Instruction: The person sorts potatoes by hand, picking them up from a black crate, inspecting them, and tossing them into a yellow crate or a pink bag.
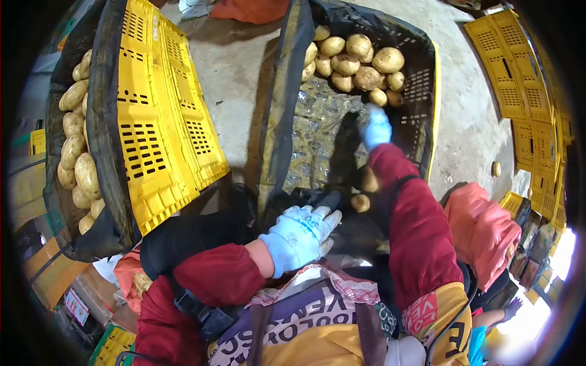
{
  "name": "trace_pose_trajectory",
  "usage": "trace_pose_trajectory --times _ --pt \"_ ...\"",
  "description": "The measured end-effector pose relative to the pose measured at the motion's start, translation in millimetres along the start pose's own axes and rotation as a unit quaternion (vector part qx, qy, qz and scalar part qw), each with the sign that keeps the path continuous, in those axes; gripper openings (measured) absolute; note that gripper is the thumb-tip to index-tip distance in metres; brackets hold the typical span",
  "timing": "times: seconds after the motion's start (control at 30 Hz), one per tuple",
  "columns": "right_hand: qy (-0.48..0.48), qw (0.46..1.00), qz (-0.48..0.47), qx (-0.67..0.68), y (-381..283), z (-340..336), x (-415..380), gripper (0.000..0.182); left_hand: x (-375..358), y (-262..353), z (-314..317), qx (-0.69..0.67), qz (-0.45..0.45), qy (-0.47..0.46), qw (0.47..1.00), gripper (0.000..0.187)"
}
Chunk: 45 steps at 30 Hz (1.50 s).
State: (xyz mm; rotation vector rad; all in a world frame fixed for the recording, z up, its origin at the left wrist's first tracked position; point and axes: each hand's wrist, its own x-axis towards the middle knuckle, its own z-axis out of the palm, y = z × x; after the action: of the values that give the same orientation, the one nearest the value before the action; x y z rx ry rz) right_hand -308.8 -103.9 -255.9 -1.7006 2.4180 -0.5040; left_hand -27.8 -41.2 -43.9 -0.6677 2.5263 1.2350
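My left hand (299,238), in a white and blue glove, lies palm down with its fingers apart at the near edge of a black-lined crate (434,110). Inside that crate, my right hand (376,127) in a light blue glove is blurred by motion, just below the heap of potatoes (357,61) at the far end. Its fingers are too smeared to show whether they hold anything. Two loose potatoes (360,203) lie nearer me, beside my right forearm. The crate's middle shows a wet, dirty bottom.
On the left stands a tall yellow crate (146,122) with dark lining, next to more potatoes (86,174). Yellow crates (519,79) are stacked at the right. One potato (496,168) lies on the floor. A co-worker's hand (511,309) shows at the lower right.
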Motion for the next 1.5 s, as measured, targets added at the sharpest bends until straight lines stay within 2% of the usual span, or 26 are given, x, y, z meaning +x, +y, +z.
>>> trace_pose_trajectory --times 0.03,0.07,0.17,0.27,0.37,0.43,0.47,0.5,0.57,0.63,0.67,0.7,0.77,0.8,0.83,0.87,0.93,1.0,1.07,1.1,1.13,1.2,1.3,1.37,1.4,1.5 --pt "-0.005 0.994 0.099 -0.046 2 0 26 0.046 1 -4 1 -0.017 -0.012 -0.002 1.000 0.049" --pt "0.063 0.995 0.064 -0.038 29 19 42 0.055 3 -8 5 -0.013 -0.013 0.009 1.000 0.050" --pt "-0.111 0.980 0.161 -0.030 39 17 81 0.061 6 -12 -7 -0.060 -0.031 0.004 0.998 0.052" --pt "-0.174 0.959 0.209 -0.082 6 -7 87 0.061 7 -20 0 -0.089 -0.039 0.017 0.995 0.052" --pt "-0.126 0.973 0.191 -0.034 31 13 86 0.056 6 -20 1 -0.097 -0.047 0.010 0.994 0.053" --pt "-0.091 0.969 0.197 0.118 74 52 76 0.043 6 -17 -1 -0.091 -0.044 0.005 0.995 0.053" --pt "-0.137 0.915 0.243 0.291 57 30 67 0.041 7 -16 -2 -0.096 -0.044 -0.001 0.994 0.053" --pt "-0.176 0.827 0.280 0.454 32 -3 52 0.038 7 -14 -3 -0.099 -0.043 -0.007 0.994 0.053" --pt "-0.276 0.679 0.274 0.623 12 -47 28 0.029 9 -15 6 -0.100 -0.031 0.008 0.994 0.051" --pt "-0.277 0.597 0.250 0.710 -33 -105 -8 0.030 15 -14 16 -0.294 -0.027 0.127 0.947 0.051" --pt "-0.284 0.581 0.245 0.722 -52 -133 -26 0.031 18 -5 9 -0.450 -0.068 0.131 0.881 0.056" --pt "-0.289 0.565 0.239 0.735 -67 -159 -43 0.032 20 0 0 -0.529 -0.104 0.131 0.832 0.057" --pt "-0.302 0.505 0.214 0.780 -90 -200 -76 0.041 22 4 -8 -0.613 -0.072 0.157 0.771 0.057" --pt "-0.286 0.503 0.236 0.781 -101 -218 -93 0.044 21 8 -15 -0.657 -0.071 0.138 0.738 0.058" --pt "-0.271 0.499 0.257 0.782 -106 -231 -109 0.046 20 13 -19 -0.686 -0.040 0.116 0.717 0.059" --pt "-0.295 0.463 0.231 0.804 -104 -235 -121 0.049 19 15 -17 -0.687 -0.012 0.107 0.719 0.060" --pt "-0.261 0.500 0.234 0.792 -108 -246 -144 0.051 15 18 -8 -0.683 0.020 0.093 0.724 0.061" --pt "-0.233 0.512 0.230 0.794 -110 -250 -164 0.052 9 21 -2 -0.642 0.016 0.065 0.764 0.064" --pt "-0.157 0.626 0.159 0.747 -111 -246 -181 0.058 2 24 -1 -0.638 0.013 0.037 0.769 0.066" --pt "-0.154 0.624 0.156 0.751 -113 -246 -186 0.058 -3 26 -3 -0.636 0.007 0.012 0.771 0.068" --pt "-0.157 0.653 0.117 0.732 -116 -246 -190 0.062 -9 27 -7 -0.639 0.001 -0.023 0.769 0.073" --pt "-0.145 0.715 0.009 0.684 -113 -238 -193 0.069 -15 32 -7 -0.650 0.027 0.006 0.760 0.074" --pt "-0.134 0.696 0.019 0.705 -119 -235 -196 0.069 -17 25 -5 -0.672 0.067 0.037 0.736 0.081" --pt "-0.136 0.682 0.029 0.718 -118 -234 -196 0.071 -12 23 -3 -0.492 0.161 0.161 0.841 0.088" --pt "-0.146 0.670 0.034 0.727 -117 -234 -195 0.072 -12 24 -2 -0.501 0.155 0.163 0.836 0.096" --pt "-0.156 0.657 0.039 0.736 -113 -230 -195 0.075 -13 31 -3 -0.532 0.142 0.164 0.819 0.098"
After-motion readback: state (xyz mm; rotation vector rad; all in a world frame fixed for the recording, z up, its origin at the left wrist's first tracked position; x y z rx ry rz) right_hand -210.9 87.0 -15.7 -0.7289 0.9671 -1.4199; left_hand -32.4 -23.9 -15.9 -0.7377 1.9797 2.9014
